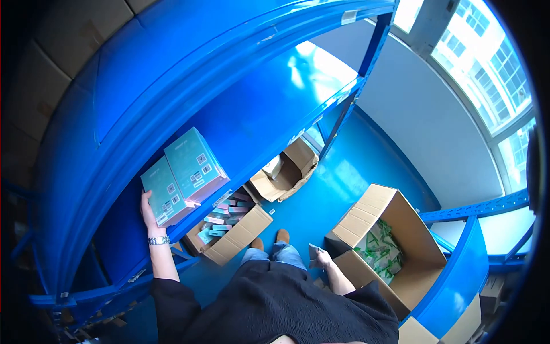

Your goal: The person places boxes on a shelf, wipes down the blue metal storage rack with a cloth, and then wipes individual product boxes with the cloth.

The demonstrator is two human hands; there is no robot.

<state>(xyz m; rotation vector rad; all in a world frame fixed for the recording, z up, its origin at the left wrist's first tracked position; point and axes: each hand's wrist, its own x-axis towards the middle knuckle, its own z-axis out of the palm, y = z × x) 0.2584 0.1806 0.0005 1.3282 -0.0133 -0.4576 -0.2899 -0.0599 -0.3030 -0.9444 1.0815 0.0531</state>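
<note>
Two teal boxes with pink undersides and white printed labels stand side by side on the blue shelf. My left hand (148, 211) is closed around the outer end of the nearer teal box (163, 192), its fingertips along the left side. The farther teal box (195, 160) touches it. Low on the right, my right hand (325, 260) holds a small flat grey object (313, 252), too small to identify, close to an open carton (358, 221).
Under the shelf (252, 109), an open carton (236, 243) holds several small pink and teal boxes. Another open carton (286, 178) stands beyond it on the blue floor (344, 178). Green-and-white packets (379, 249) fill the right carton. A blue rack post (375, 46) rises ahead.
</note>
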